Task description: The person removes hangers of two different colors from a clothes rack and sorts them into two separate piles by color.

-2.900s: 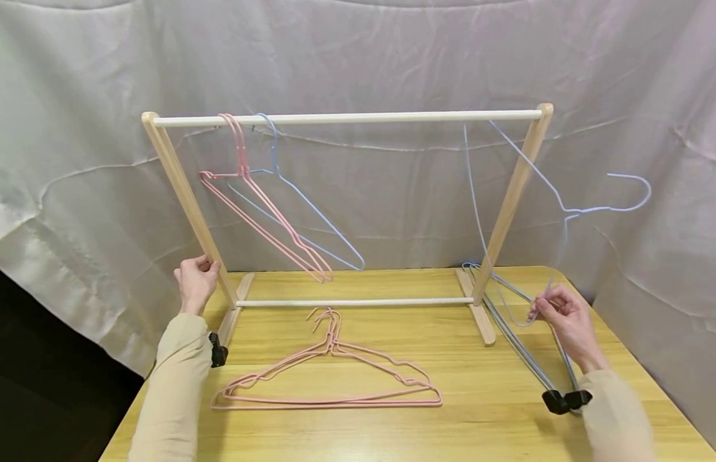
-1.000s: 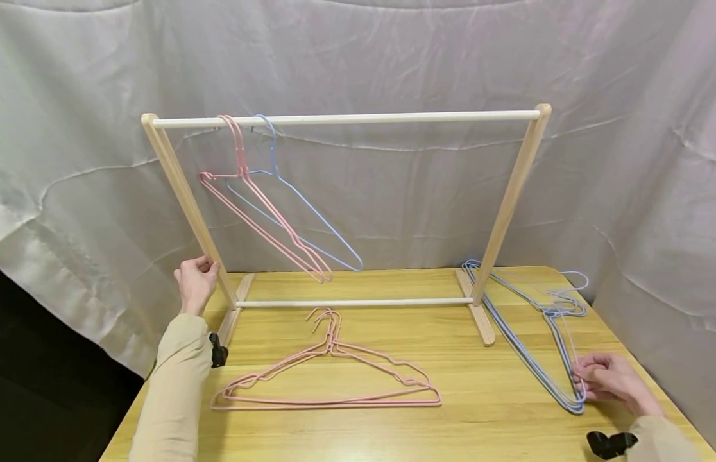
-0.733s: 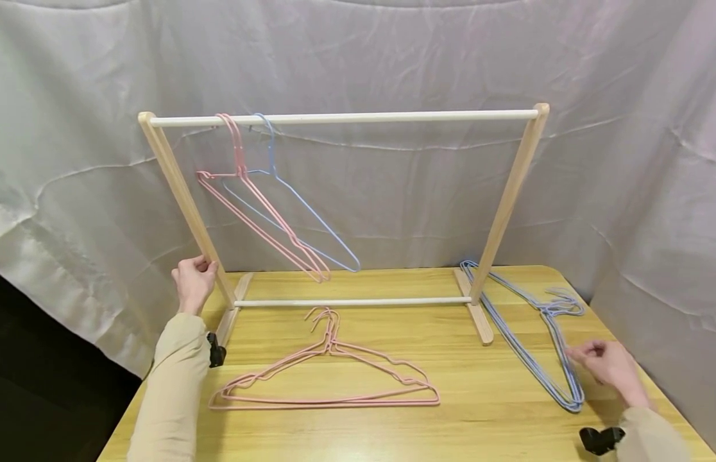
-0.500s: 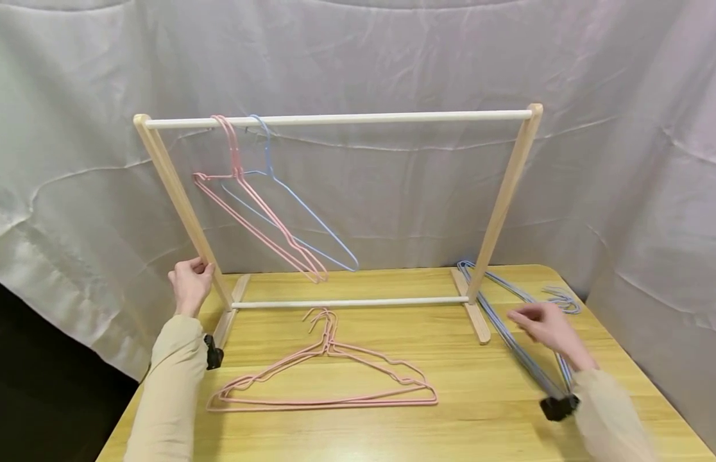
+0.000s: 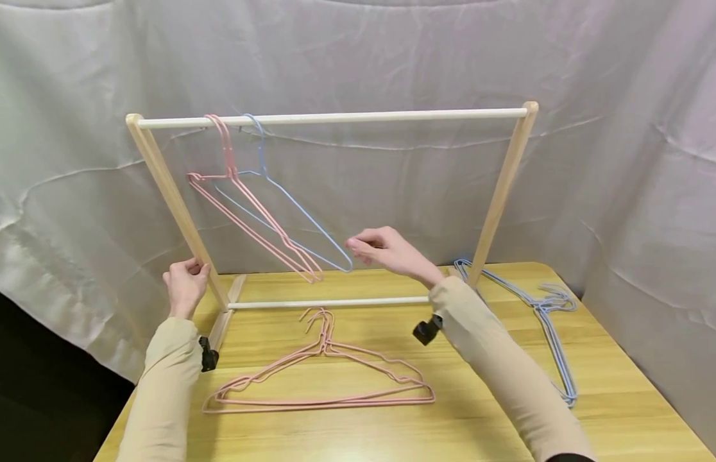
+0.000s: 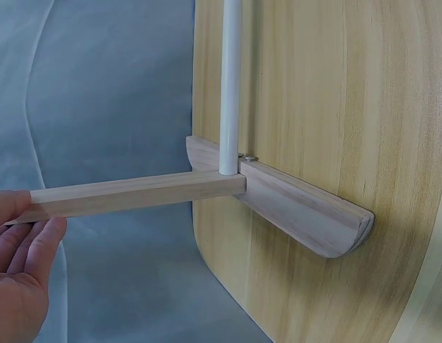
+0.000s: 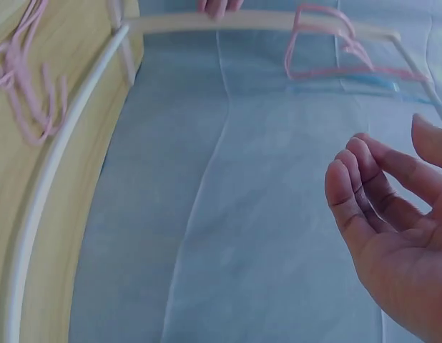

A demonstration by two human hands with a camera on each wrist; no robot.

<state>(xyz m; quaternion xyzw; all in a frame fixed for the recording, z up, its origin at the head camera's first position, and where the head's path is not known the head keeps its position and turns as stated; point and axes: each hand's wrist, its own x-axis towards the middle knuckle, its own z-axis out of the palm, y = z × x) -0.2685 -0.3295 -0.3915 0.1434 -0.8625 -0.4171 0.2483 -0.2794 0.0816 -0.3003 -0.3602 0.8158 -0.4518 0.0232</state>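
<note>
We see the left hand (image 5: 183, 289) gripping the left post of the wooden rack (image 5: 161, 186) near the table's back left corner; in the left wrist view only the fingertips (image 6: 28, 246) and part of the palm show, the thumb side cut off by the frame's edge. The right hand (image 5: 387, 251) hangs in the air in front of the rack with nothing in it, fingers loosely curved and apart, just beside the lower tip of the blue hanger (image 5: 289, 212) that hangs from the top rail (image 5: 335, 118). We cannot tell whether a fingertip touches that wire. Pink hangers (image 5: 248, 218) hang on the rail just left of the blue one, overlapping it so the count is hard to make out. More pink hangers (image 5: 323, 378) lie stacked near the table's front edge, and a bundle of blue hangers (image 5: 543, 321) lies toward the right edge, its near end partly hidden by the right sleeve (image 5: 502, 366).
</note>
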